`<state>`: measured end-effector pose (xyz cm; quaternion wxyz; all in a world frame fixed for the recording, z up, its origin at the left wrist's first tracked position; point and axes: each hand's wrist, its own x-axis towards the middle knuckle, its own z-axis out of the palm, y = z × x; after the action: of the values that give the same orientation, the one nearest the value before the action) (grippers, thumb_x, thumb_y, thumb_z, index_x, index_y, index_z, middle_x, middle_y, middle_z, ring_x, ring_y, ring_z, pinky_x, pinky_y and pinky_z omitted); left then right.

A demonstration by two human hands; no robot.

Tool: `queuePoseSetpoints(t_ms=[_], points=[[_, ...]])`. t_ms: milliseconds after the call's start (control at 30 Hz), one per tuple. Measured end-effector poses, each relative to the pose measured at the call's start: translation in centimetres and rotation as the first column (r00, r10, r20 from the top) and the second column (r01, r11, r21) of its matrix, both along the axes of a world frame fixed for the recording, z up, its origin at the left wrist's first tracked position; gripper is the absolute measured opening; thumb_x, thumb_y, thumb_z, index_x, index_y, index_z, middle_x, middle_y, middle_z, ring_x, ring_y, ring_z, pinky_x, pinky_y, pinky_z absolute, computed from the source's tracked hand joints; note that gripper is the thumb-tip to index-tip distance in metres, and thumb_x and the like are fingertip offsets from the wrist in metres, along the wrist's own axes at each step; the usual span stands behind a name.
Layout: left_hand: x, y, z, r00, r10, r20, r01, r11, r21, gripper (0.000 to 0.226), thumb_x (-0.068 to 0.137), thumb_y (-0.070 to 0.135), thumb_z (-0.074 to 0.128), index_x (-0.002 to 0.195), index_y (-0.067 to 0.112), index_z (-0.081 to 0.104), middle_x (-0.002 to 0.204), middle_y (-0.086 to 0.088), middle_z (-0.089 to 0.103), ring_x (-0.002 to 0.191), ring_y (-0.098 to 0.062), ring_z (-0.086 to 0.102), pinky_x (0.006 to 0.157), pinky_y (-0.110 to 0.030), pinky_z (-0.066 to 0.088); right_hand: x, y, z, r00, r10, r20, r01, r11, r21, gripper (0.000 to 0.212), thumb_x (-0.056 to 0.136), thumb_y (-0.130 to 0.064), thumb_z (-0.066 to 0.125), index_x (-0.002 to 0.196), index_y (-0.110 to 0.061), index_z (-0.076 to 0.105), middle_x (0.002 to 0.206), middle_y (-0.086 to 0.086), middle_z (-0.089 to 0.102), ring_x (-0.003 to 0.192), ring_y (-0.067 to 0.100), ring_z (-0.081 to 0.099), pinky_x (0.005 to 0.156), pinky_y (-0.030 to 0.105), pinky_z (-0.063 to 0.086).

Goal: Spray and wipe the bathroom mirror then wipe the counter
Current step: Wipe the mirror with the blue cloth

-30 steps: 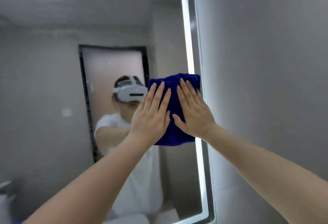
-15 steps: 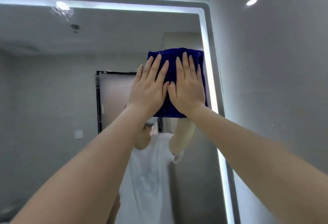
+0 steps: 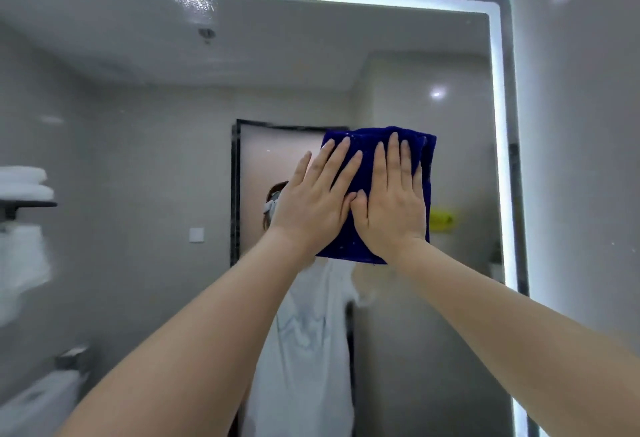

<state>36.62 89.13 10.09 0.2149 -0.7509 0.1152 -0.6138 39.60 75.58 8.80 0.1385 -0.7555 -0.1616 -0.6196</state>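
At the far left of the mirror (image 3: 138, 159), the reflection showed folded white towels (image 3: 22, 182) stacked on a dark shelf (image 3: 27, 205), with more white cloth hanging blurred beneath it. Further in, a small white wall switch (image 3: 196, 234) sat beside a dark-framed doorway (image 3: 237, 190), also reflected.

The left hand (image 3: 313, 208) lay flat with its fingers spread, palm pressed on the left part of a dark blue cloth (image 3: 356, 159). Its thumb touched the thumb of the right hand (image 3: 393, 209), which lay flat beside it on the right part of the cloth. Neither hand gripped anything; both were open, side by side, pinning the cloth against the glass. The cloth sat in the right half of the mirror, about mid-height, its top edge showing above the fingertips and its lower edge below the wrists.

Just right of the cloth, a small yellow object (image 3: 441, 220) appeared in the reflection, perhaps a hook or holder; it was too blurred to tell. Beyond it ran the mirror's lit strip (image 3: 498, 159) along the right edge, then the glossy grey wall (image 3: 571, 159).
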Motion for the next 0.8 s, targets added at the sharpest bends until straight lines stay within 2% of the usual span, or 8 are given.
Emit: queuePoseSetpoints(t_ms=[167,267,400,500,633,800], points=[[-2.2,5.9,3.7,0.999,0.047,0.012,-0.047,0.998,-0.032,0.054,0.098,0.034,0.021,0.143,0.009,0.035,0.149,-0.013,0.034,0.138,-0.028,0.033,0.112,-0.043,0.025,-2.1,6.0,4.2,0.999,-0.035,-0.005,0.035,0.997,-0.071,0.072,0.09,-0.04,0.009,0.15,0.0,0.007,0.159,0.02,0.002,0.147,0.032,-0.001,0.119,0.045,0.001],[-3.5,10.7,5.2,0.996,0.083,0.034,-0.081,0.994,-0.067,0.056,0.098,0.035,0.017,0.145,0.009,0.028,0.152,-0.013,0.028,0.141,-0.028,0.028,0.114,-0.042,0.018,-3.5,10.4,6.4,0.999,-0.042,-0.019,0.039,0.989,-0.144,0.069,0.094,-0.039,0.011,0.15,-0.002,-0.004,0.158,0.018,-0.01,0.146,0.03,-0.012,0.119,0.044,-0.005],[-6.0,17.6,5.7,0.993,0.118,0.013,-0.113,0.977,-0.181,0.057,0.098,0.038,0.009,0.149,0.014,0.008,0.158,-0.008,0.007,0.146,-0.023,0.007,0.117,-0.038,0.002,-5.5,17.3,7.9,0.999,-0.007,0.05,0.018,0.975,-0.223,0.066,0.099,-0.038,0.017,0.15,-0.004,-0.007,0.158,0.016,-0.012,0.146,0.029,-0.013,0.116,0.042,-0.01],[-7.9,22.8,4.8,0.995,0.097,0.006,-0.091,0.956,-0.278,0.056,0.099,0.037,0.011,0.15,0.017,0.001,0.159,-0.005,-0.001,0.146,-0.019,-0.003,0.116,-0.034,-0.005,-7.1,22.9,7.9,0.995,0.028,0.091,-0.003,0.965,-0.264,0.065,0.098,-0.039,0.017,0.151,-0.005,-0.003,0.159,0.015,-0.009,0.147,0.028,-0.009,0.117,0.041,-0.008],[-10.5,30.5,3.4,0.994,0.106,0.025,-0.091,0.935,-0.342,0.064,0.092,0.042,0.002,0.15,0.017,0.007,0.159,-0.005,0.006,0.146,-0.02,0.004,0.117,-0.036,0.001,-9.4,30.9,7.5,0.99,0.088,0.112,-0.049,0.949,-0.312,0.067,0.097,-0.04,0.018,0.151,-0.004,-0.001,0.159,0.016,-0.005,0.147,0.028,-0.007,0.118,0.043,-0.005],[-12.8,38.1,2.4,0.995,0.081,0.061,-0.05,0.918,-0.394,0.06,0.095,0.039,0.01,0.15,0.015,0.013,0.157,-0.007,0.014,0.145,-0.023,0.012,0.117,-0.042,0.013,-11.6,38.5,7.1,0.983,0.149,0.11,-0.099,0.925,-0.367,0.068,0.097,-0.041,0.019,0.151,-0.004,0.0,0.159,0.015,-0.006,0.147,0.028,-0.007,0.118,0.043,-0.006]])
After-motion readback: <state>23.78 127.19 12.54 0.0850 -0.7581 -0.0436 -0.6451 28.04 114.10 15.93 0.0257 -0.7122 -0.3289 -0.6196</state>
